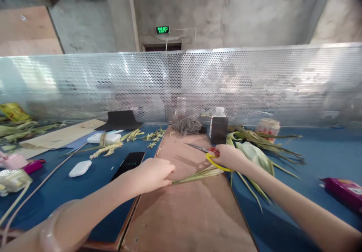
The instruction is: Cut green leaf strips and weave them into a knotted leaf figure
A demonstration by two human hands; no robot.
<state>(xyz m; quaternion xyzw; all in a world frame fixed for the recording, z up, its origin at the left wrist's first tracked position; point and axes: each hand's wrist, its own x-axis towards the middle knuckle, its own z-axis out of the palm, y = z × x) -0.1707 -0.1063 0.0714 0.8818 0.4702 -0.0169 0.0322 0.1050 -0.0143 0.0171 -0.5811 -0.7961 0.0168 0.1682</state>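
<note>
My left hand [152, 173] pinches one end of a thin bundle of green leaf strips [198, 175] lying across a brown wooden board [186, 214]. My right hand [230, 157] grips yellow-and-red-handled scissors [207, 152] at the bundle's other end, with the blades pointing left over the board. A pile of long green leaves [263, 150] lies just right of that hand.
A dark bottle with a white cap [218, 128] and a heap of rubber bands [185, 126] stand at the board's far end. A black phone [130, 162], a white earbud case [80, 168] and leaf scraps [107, 148] lie left. A perforated metal screen [254, 82] closes the back; a magenta packet [343, 191] lies right.
</note>
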